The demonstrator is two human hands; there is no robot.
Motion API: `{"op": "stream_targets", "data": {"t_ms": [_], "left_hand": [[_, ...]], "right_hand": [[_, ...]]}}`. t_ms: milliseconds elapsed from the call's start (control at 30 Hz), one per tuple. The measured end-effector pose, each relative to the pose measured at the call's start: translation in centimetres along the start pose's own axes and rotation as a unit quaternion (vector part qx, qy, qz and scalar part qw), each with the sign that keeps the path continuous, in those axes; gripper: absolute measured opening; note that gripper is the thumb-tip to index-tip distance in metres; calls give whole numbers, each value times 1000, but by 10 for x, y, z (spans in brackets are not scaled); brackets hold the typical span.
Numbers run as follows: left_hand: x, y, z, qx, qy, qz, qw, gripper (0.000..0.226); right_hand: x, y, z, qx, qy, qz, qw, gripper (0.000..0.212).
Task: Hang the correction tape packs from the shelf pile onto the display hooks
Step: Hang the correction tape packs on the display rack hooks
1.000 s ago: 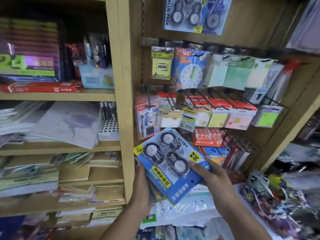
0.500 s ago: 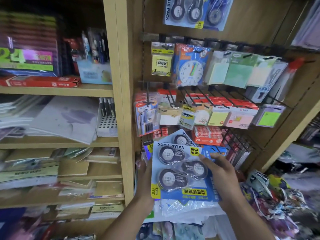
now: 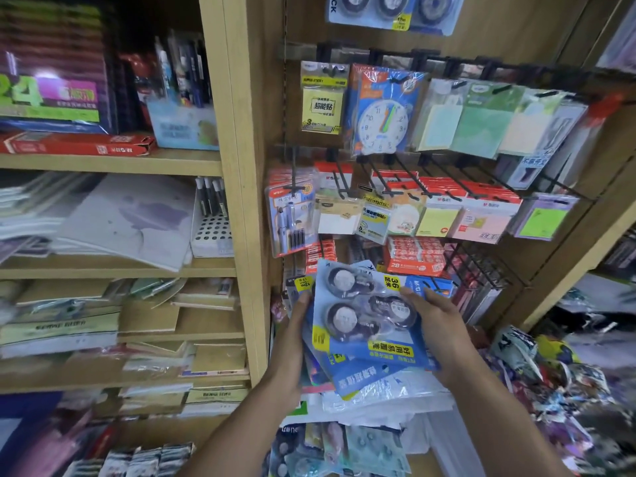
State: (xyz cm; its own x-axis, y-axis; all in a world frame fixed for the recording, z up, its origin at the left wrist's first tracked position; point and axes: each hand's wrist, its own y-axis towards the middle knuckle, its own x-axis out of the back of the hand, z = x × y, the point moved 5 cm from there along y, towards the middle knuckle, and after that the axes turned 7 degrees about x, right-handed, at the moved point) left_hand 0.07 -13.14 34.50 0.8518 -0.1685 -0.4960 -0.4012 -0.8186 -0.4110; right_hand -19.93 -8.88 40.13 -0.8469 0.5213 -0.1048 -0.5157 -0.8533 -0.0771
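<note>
Wooden shelving [image 3: 227, 160] filled the view from 9 o'clock to centre, its boards stacked with paper goods. A pegboard panel [image 3: 516, 25] occupied the 12 to 3 o'clock sector, carrying rows of black display hooks [image 3: 406, 177] loaded with sticky-note packs and a toy clock pack [image 3: 382, 111]. One hung correction tape pack [image 3: 389, 12] was partly visible at 12 o'clock, cut off by the frame edge.

At 6 o'clock, a pile of packs [image 3: 371, 383] lay fanned below the lowest hooks. The top correction tape pack [image 3: 370, 315] was a blue card with yellow labels and a clear blister over three round black dispensers. Its print read inverted, so the hang end probably pointed toward the person; no hang hole could be made out.

The left hand [image 3: 294, 342] steadied the left edge of the stack, fingers extended along it; whether the thumb pinched the packs could not be determined. The right hand [image 3: 437, 321] gripped the top pack at its right edge, thumb over the blister.

Recommended procedure for the step in hand: separate one pack only, rotate it until the hang end is uppermost, hold the card by its edges instead of the blister, and align the hole squarely with a free hook before pushing it back.
</note>
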Motion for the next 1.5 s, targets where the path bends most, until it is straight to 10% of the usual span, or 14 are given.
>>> {"op": "stream_targets", "data": {"t_ms": [133, 333, 467, 633, 1033, 1233, 1500], "left_hand": [[-2, -2, 9, 35, -5, 6, 999, 86], [0, -7, 7, 32, 5, 53, 998, 69], [5, -3, 8, 30, 22, 39, 999, 87], [0, -8, 2, 72, -58, 100, 991, 39], [-3, -12, -7, 34, 32, 50, 998, 56], [-2, -17, -6, 58, -2, 34, 998, 48], [-25, -19, -32, 15, -35, 19, 999, 57]], "right_hand": [[-3, -5, -10, 73, -28, -82, 994, 36], [-3, -6, -10, 84, -28, -81, 993, 36], [-4, -6, 13, 34, -26, -35, 998, 27], [11, 26, 53, 60, -139, 44, 987, 36], [-30, 50, 100, -81, -321, 260, 907, 27], [-7, 54, 89, -111, -364, 320, 868, 100], [-9, 55, 96, -22, -59, 161, 985, 43]]}}
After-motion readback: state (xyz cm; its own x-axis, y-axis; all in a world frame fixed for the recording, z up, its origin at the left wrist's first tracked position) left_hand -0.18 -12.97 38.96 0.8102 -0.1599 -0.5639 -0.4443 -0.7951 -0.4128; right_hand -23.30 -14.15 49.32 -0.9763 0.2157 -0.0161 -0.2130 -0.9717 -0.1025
